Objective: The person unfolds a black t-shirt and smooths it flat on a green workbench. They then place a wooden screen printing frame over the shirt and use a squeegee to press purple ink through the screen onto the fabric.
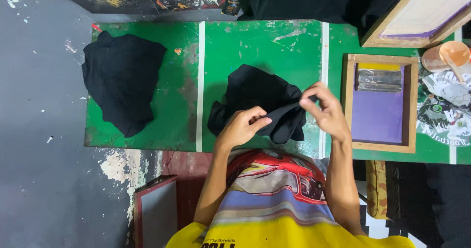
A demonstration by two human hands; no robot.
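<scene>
— Pinching the cloth from both ends, are we?

— We are. Our left hand sits low and near the body, wrist bent, fingers curled over the near edge of the black garment, thumb pressed on top of the fold. It is grasping that fabric, not merely resting on it.

— And the other one?

— Our right hand is raised a little higher, forearm coming up steeply from the elbow, thumb and forefinger nipped together on a corner of the same black garment, the remaining fingers loosely bent behind.

— Where does the garment lie?

— On the middle panel of the green table, between two white stripes, bunched up, with a taut strip of it stretched between our two hands.

— What else do we see around it?

— A second black garment heaped on the left panel, well apart. To the right, just beside our right hand, a wooden printing frame with a purple screen, and past it an orange cup with a stick in it
</scene>
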